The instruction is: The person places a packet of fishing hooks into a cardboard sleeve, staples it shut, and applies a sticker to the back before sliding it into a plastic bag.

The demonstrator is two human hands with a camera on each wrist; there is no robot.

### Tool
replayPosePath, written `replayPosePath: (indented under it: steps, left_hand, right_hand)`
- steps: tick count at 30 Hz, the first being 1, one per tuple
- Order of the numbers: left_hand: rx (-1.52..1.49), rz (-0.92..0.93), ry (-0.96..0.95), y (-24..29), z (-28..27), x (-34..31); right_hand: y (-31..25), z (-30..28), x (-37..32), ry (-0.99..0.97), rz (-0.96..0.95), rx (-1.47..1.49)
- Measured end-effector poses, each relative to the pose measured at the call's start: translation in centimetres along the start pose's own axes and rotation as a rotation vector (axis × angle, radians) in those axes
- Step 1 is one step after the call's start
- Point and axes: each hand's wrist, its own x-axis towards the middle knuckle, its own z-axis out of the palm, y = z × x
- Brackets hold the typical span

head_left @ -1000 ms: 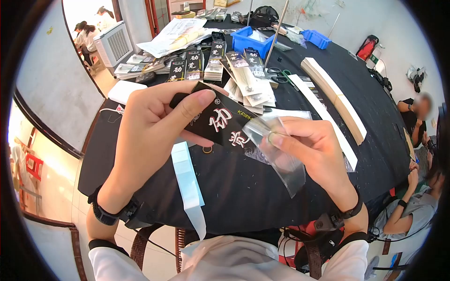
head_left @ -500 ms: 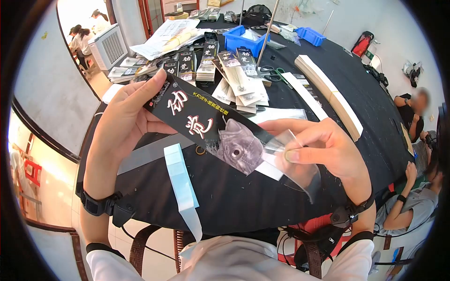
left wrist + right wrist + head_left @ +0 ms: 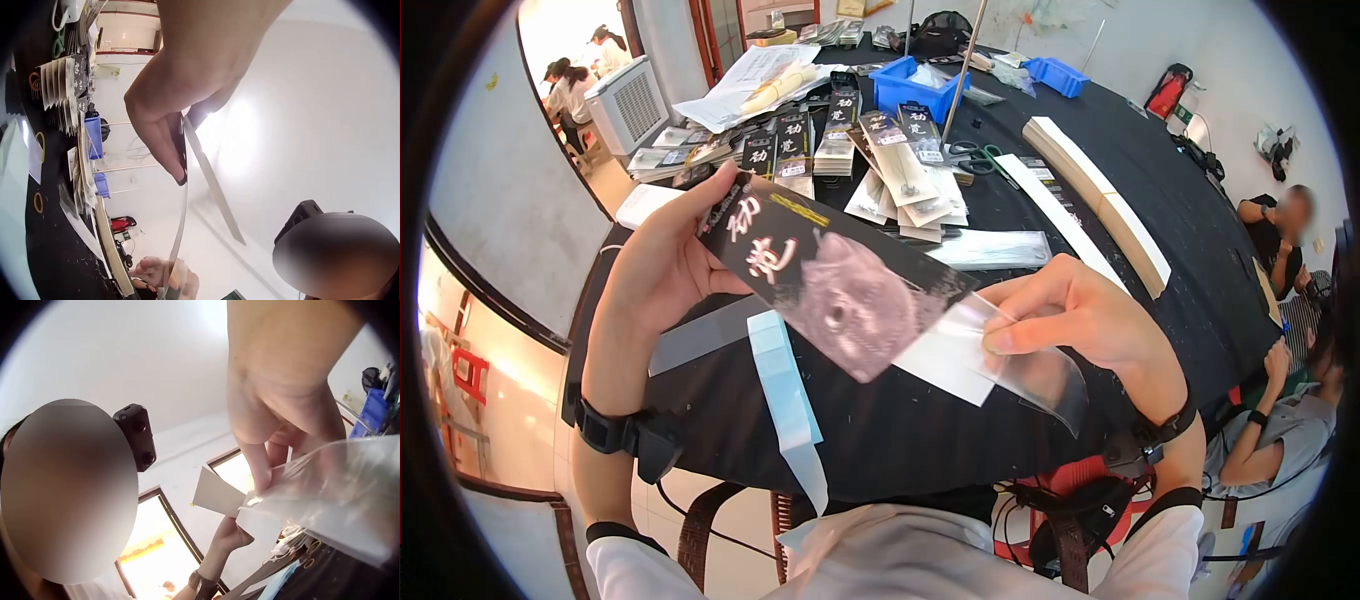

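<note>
A black printed card [image 3: 785, 240] with white characters and a fish-head picture is held up over the table, slanting down to the right. My left hand [image 3: 662, 255] pinches its upper left end between thumb and fingers. My right hand [image 3: 1090, 325] pinches a clear plastic sleeve [image 3: 1050, 385] around the card's lower right end. A plain white piece [image 3: 950, 362] shows beside the fish picture. In the right wrist view the clear sleeve [image 3: 337, 487] hangs from the fingers, with a white piece [image 3: 217, 494] beside it.
Stacks of similar packaged cards [image 3: 840, 130], blue bins [image 3: 920, 88], scissors [image 3: 980, 158] and long white strips [image 3: 1100, 200] lie on the black-covered table. Nearer are a light-blue strip [image 3: 780, 375] and a grey strip [image 3: 700, 338]. Another person [image 3: 1285, 230] sits at the right.
The hands have moved apart, and more of the card's printed face shows, including the fish picture. The left hand has shifted left with the card's end. A white piece has come into sight.
</note>
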Motion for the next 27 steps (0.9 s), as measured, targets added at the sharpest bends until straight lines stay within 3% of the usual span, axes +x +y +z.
replayPosePath:
  steps: [2, 7, 11, 17, 27]
  left_hand:
    - [0.096, 0.01, -0.021, -0.3, 1.0, -0.6]
    - [0.141, -0.107, -0.129, -1.7, 3.3, -1.0]
    - [0.191, -0.095, -0.197, -2.4, 4.5, -1.5]
    - [0.407, -0.054, -0.186, -3.0, 6.0, -2.7]
    - [0.459, -0.007, -0.277, -2.7, 5.9, -3.4]
  right_hand:
    - [0.0, 0.4, 0.3, 0.037, 0.042, -0.039]
    - [-0.3, 2.2, 2.0, 0.014, -0.081, -0.044]
    - [-0.6, 3.0, 2.8, -0.003, -0.086, -0.037]
    - [-0.8, 4.6, 3.1, 0.124, -0.113, 0.008]
    - [-1.1, 5.4, 2.8, 0.177, -0.17, -0.072]
